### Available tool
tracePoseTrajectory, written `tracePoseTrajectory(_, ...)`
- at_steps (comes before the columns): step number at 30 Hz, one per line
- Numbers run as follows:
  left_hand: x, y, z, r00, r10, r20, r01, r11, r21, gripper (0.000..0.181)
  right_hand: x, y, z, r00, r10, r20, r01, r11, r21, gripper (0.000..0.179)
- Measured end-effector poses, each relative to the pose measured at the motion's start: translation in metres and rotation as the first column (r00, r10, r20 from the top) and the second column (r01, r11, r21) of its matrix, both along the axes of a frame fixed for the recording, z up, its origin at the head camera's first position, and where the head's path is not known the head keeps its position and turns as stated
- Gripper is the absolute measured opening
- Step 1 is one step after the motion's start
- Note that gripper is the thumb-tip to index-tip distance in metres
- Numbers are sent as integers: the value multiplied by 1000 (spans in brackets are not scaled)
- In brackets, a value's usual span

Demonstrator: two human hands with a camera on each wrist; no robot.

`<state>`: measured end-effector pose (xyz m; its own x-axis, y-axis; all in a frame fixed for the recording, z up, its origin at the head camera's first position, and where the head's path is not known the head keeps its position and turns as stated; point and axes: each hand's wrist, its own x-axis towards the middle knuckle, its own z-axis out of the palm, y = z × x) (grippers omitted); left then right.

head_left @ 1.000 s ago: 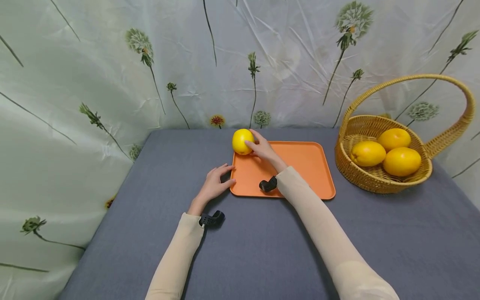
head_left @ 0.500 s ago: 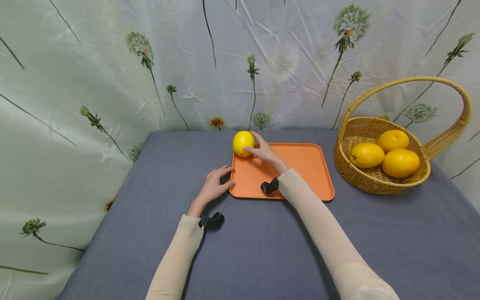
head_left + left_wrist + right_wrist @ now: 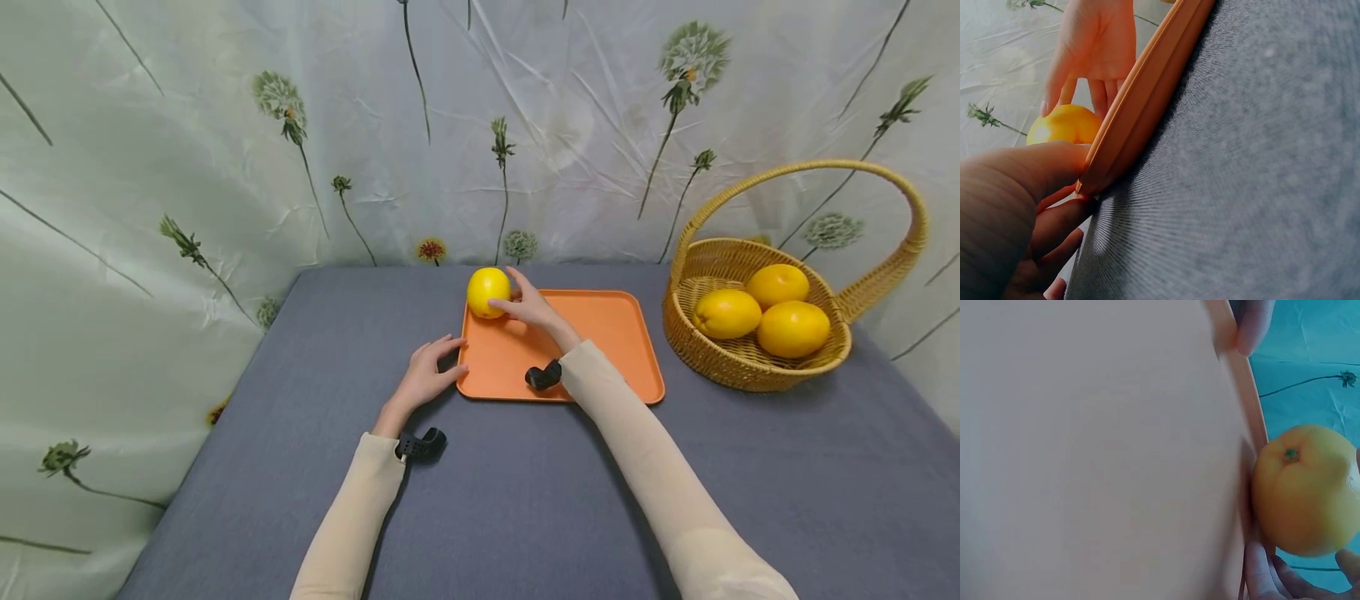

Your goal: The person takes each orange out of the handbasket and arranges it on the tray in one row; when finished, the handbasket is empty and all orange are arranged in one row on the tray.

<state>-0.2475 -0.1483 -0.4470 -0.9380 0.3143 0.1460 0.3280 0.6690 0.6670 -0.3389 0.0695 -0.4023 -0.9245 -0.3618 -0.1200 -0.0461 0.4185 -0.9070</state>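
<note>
A round yellow orange (image 3: 486, 292) with a small green stem spot sits at the far left corner of an orange tray (image 3: 607, 342). My right hand (image 3: 534, 308) holds it from the right, thumb at the near side and fingers reaching behind. In the right wrist view the orange (image 3: 1307, 490) overlaps the tray's rim (image 3: 1244, 387), with fingers close around it. My left hand (image 3: 426, 377) lies at the tray's left edge, thumb and fingers spread along the rim. The left wrist view shows its thumb (image 3: 1054, 164) right at the tray corner.
To the right stands a wicker basket (image 3: 708, 364) with a tall handle and 3 more oranges (image 3: 793, 329) in it. A grey-blue cloth (image 3: 525, 500) covers the table. Behind and to the left hangs a pale curtain (image 3: 390, 108) printed with dandelions.
The head view has shifted slightly, so everything sits a little lower in it. Both hands, the orange and the tray keep nearly the same places relative to each other.
</note>
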Motion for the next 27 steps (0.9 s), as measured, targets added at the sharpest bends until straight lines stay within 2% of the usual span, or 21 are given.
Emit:
tracePoseTrajectory(8,0,0,-1,1000,6,-9,-6,1000,-4,49,7,19,2,1000,-3,1,3,999,-39,82)
tracePoseTrajectory(16,-1,-1,-1,1000,2,-10,-2,1000,0,50,18,44,9,1000,-13,-18,10,991,-133,77)
tracePoseTrajectory(27,-1,-1,-3,1000,0,-31,0,1000,-5,50,38,75,22,998,-7,-64,-2,991,-135,70)
